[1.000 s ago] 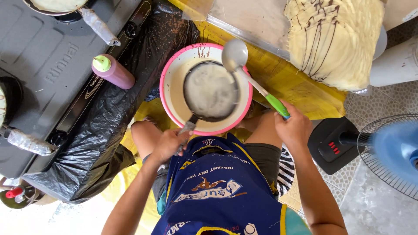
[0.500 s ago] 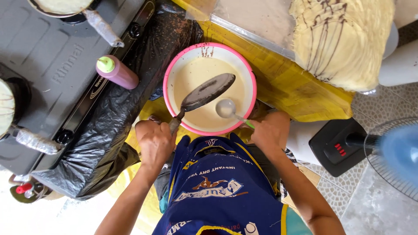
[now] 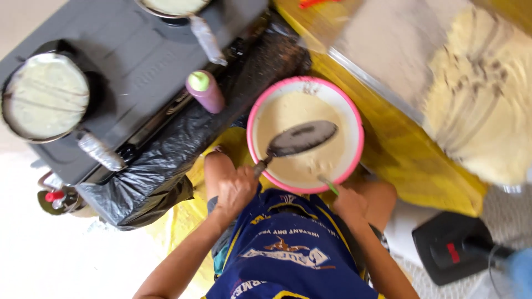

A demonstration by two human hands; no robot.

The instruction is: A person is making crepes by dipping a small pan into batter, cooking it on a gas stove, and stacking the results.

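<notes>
Over a pink-rimmed bowl point(image 3: 359, 145) of pale batter point(image 3: 288, 113), seen from above, a small dark frying pan point(image 3: 302, 138) was held tilted, its round face partly turned up toward the camera. The pan lay up and to the right of the left hand point(image 3: 237, 191), which was closed tight around the pan's handle point(image 3: 260, 166) just outside the bowl's near rim. The pan's long axis ran on a slant from that hand at the lower left up toward the bowl's far right side, so the pan head hung over the middle of the batter while the handle crossed the rim.

The right hand point(image 3: 349, 204) sat just beside the bowl's near edge, to the right of the left hand. Its fingers were curled around a green ladle handle point(image 3: 328, 186), which poked up and to the left into the bowl; the ladle's cup could not be seen, apparently sunk in the batter. Both hands were close to the bowl, but the left one alone carried the pan.

To the left, well apart from the bowl, a grey stove top point(image 3: 138, 61) held a pan of pale cooked batter point(image 3: 45, 97) with a foil-wrapped handle. A purple squeeze bottle with a green cap point(image 3: 205, 91) stood between stove and bowl, on crumpled black plastic sheeting point(image 3: 160, 166). A blurred stack of thin pale crepes point(image 3: 482, 94) lay at the upper right on a yellow surface point(image 3: 410, 166). The person wore a blue apron point(image 3: 288, 260).
</notes>
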